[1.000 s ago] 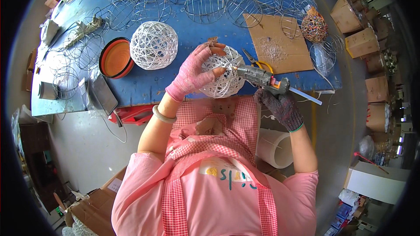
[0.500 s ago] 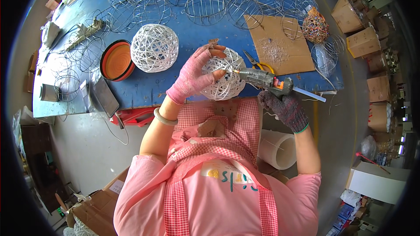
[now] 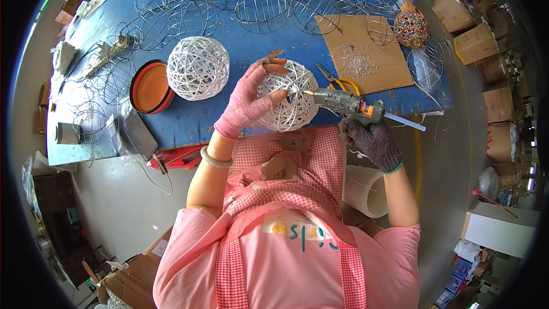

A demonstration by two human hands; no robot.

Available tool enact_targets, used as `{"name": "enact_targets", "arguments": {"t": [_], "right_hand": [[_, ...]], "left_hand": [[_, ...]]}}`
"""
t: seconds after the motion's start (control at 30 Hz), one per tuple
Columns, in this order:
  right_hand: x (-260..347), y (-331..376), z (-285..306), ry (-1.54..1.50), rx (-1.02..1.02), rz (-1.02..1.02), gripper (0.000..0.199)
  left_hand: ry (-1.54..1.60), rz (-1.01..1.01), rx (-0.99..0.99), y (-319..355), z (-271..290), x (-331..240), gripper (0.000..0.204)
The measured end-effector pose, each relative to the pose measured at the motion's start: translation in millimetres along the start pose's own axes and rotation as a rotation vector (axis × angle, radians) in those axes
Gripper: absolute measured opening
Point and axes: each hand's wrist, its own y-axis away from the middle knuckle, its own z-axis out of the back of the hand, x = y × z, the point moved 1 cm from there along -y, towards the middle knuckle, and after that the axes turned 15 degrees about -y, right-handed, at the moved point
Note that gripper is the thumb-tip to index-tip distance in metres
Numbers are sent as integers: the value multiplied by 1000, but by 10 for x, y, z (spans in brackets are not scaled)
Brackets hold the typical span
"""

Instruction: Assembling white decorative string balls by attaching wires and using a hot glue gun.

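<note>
My left hand (image 3: 247, 100), in a pink fingerless glove, grips a white openwork ball (image 3: 293, 115) of wound strands at the table's near edge. Its thumb and fingers curve over the ball's left and upper side. In a dark knitted glove, my right hand (image 3: 374, 144) is closed round the handle of a dark glue gun (image 3: 342, 100). A pale glue stick (image 3: 405, 122) juts from the gun's back end. The nozzle points left at the ball's upper right; whether it touches the strands I cannot tell. A second white strand ball (image 3: 198, 68) stands to the left.
Yellow-handled pliers (image 3: 343, 84) lie beside a cardboard sheet (image 3: 372, 51) with whitish scraps. An orange bowl (image 3: 151, 87) is at left, near a grey flat object (image 3: 140, 134). Wire frames (image 3: 263, 8) spread across the back. A multicoloured ball (image 3: 412, 28) sits far right.
The glue gun's nozzle is slightly farther from my left thumb. My left hand and the ball sit a little more to the left, and the whole view has shifted slightly.
</note>
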Motion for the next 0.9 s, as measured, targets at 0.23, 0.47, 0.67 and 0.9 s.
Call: {"name": "enact_targets", "arguments": {"t": [0.23,0.47,0.67,0.9], "right_hand": [[-58,-13,-55,-104,11,41,14],[-28,-130,13,-378,159,-13,30],[-263,-417,223,-546,280,-150,33],[-395,-582,281,-831,455,12,21]], "left_hand": [[42,33,6,1,0,7,37],[26,10,5,-13,3,-9,37],[31,15,10,-18,18,-7,37],[70,18,18,-9,8,15,37]]}}
